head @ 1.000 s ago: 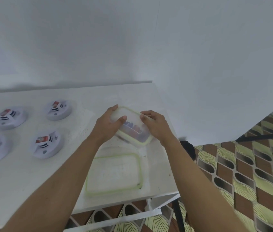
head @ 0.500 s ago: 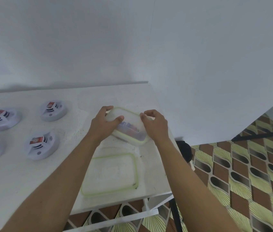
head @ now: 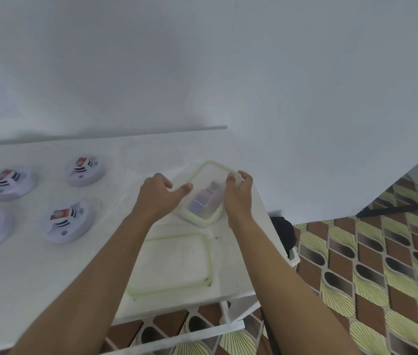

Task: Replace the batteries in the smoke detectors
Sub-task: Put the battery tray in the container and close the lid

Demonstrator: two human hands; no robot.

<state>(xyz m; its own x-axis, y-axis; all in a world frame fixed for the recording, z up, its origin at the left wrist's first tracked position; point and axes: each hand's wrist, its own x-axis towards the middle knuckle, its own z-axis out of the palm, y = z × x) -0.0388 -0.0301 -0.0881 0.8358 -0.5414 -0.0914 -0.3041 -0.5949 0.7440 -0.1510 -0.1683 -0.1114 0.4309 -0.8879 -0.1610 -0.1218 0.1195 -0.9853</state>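
Note:
A clear plastic container (head: 204, 201) with a pale green rim sits near the table's far right corner, with several batteries inside it. My left hand (head: 156, 198) is against its left side, thumb reaching over the top. My right hand (head: 237, 198) grips its right edge, fingers curled over the rim. Several white round smoke detectors lie on the left part of the table, the nearest one (head: 67, 221) showing a red label. Another detector (head: 86, 170) lies farther back.
A flat green-rimmed lid (head: 209, 252) lies on the white table (head: 36, 278) just in front of the container. White walls close in behind and to the right. A black object (head: 282, 231) sits on the patterned floor by the table's right edge.
The container has gone from tilted and held up to lower and flatter, farther back on the table. Both hands moved with it, and the left hand's grip looks looser.

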